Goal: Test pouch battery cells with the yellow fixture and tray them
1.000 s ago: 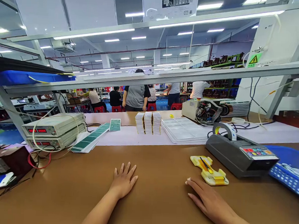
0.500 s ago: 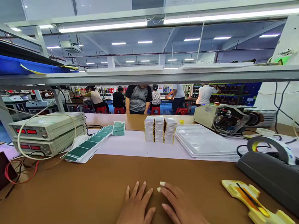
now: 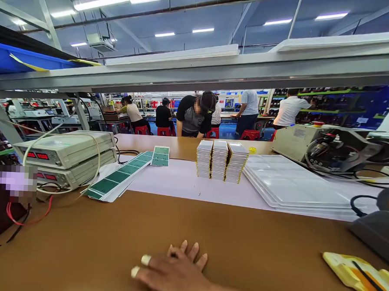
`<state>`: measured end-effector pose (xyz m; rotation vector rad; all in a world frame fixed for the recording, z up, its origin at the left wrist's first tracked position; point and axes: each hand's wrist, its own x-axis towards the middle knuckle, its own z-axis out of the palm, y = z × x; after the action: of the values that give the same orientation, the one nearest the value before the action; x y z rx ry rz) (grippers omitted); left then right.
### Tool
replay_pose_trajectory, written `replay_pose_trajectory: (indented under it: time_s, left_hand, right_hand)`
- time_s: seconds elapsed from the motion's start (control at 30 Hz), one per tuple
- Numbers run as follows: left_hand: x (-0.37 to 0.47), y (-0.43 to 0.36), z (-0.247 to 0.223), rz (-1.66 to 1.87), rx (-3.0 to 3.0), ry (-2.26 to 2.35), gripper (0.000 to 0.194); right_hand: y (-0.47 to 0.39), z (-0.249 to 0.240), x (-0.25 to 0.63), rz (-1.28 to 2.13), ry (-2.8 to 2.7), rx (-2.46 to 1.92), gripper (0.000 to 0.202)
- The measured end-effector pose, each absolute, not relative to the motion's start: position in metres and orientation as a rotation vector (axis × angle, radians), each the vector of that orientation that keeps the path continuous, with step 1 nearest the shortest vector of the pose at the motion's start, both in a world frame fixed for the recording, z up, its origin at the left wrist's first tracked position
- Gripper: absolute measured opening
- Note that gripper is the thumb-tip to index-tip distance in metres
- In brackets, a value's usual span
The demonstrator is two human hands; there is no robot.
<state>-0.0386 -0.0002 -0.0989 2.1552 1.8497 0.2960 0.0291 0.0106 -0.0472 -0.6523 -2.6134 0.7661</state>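
My right hand [image 3: 179,277] reaches in from the lower right and lies across the back of my left hand [image 3: 193,252]. Its fingers are apart, and two of them have pale white tips. Beneath it, my left hand rests on the brown table mat [image 3: 105,236]. Only its outstretched fingertips show past the right hand; the rest is covered. I see nothing held in either hand. Farther off, three stacks of thin white pieces with yellow edges [image 3: 219,160] stand side by side on a white sheet [image 3: 169,181].
Green printed sheets [image 3: 121,176] lie left of the stacks, beside two stacked instruments [image 3: 80,146]. Clear plastic trays [image 3: 297,181], a machine [image 3: 325,146] and a yellow fixture [image 3: 354,271] are on the right. A shelf beam [image 3: 185,75] crosses overhead. A person [image 3: 192,119] leans forward beyond the table.
My right hand has moved left from beside the left hand to on top of it. The view has tilted down and shifted left. The person opposite has bent forward.
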Motion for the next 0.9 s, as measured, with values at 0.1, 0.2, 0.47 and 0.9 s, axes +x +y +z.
replay_pose_trajectory:
  time_s: [0.1,0.2,0.47,0.9]
  left_hand:
    - [-0.031,-0.005,-0.089,0.109,2.02,1.875,0.054]
    - [-0.026,-0.012,-0.064,-0.003,2.002,1.841,0.065]
    - [-0.031,-0.024,-0.041,0.065,2.313,1.567,0.058]
    - [-0.026,-0.029,-0.031,0.096,2.28,1.576,0.059]
  right_hand:
    - [0.025,-0.035,0.066,0.848,-2.646,-0.706,0.052]
    - [0.033,-0.029,0.074,0.882,-2.659,-0.802,0.053]
    - [0.053,-0.033,0.074,0.827,-2.65,-0.987,0.056]
    - [0.054,-0.038,0.075,0.843,-2.552,-1.004,0.053]
